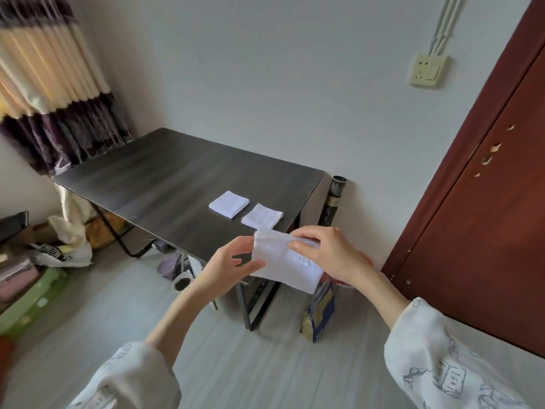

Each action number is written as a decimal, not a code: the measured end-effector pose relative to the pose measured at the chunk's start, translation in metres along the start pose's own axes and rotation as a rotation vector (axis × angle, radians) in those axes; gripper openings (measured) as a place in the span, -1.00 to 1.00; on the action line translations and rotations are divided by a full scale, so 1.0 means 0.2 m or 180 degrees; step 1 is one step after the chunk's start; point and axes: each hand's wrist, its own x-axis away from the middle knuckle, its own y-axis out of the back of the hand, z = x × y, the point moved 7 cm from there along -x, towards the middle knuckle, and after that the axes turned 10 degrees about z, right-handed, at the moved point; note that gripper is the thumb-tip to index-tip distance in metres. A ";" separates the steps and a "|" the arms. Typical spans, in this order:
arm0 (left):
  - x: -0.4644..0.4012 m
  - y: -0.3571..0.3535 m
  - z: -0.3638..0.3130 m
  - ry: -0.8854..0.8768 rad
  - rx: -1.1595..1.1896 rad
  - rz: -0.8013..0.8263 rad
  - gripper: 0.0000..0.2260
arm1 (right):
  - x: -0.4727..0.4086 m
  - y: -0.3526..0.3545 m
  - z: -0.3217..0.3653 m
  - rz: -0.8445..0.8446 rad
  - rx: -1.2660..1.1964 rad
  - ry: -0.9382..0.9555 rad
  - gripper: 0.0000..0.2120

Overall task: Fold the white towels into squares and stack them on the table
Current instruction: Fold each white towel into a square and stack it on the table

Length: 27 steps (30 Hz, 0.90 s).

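Observation:
I hold a white towel (283,264) in the air just in front of the near right corner of the dark table (165,184). It is partly folded, with a small printed label facing me. My left hand (233,267) pinches its left edge. My right hand (327,255) grips its upper right part, thumb on the front. Two folded white squares lie side by side on the table near its right end: one further back (229,204) and one nearer me (262,216). They are apart, not stacked.
A red-brown door (483,202) stands at the right. A blue and yellow box (320,314) and a dark tube (333,202) stand by the table's right end. Bags and clutter (53,249) lie on the floor at the left, under a curtain (53,84).

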 end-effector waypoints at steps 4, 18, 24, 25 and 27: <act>-0.24 0.17 0.06 -0.0091 0.0419 -0.0127 -0.78 | -0.33 0.02 -0.11 -0.0030 -0.0002 -0.0040 -0.78; -1.44 0.75 0.44 0.0117 0.0977 0.1487 -0.81 | -1.50 0.05 -0.52 -0.0602 -0.1158 -0.0838 -0.93; -1.77 0.84 0.46 0.0168 0.1241 0.1889 -0.84 | -1.65 -0.12 -0.75 -0.0914 -0.3511 -0.1348 -0.74; -1.81 0.84 0.48 0.0217 0.1293 0.1914 -0.83 | -1.67 -0.16 -0.77 -0.0917 -0.3699 -0.1393 -0.73; -1.89 0.82 0.54 0.0346 0.1365 0.1908 -0.82 | -1.69 -0.21 -0.82 -0.0903 -0.3849 -0.1495 -0.74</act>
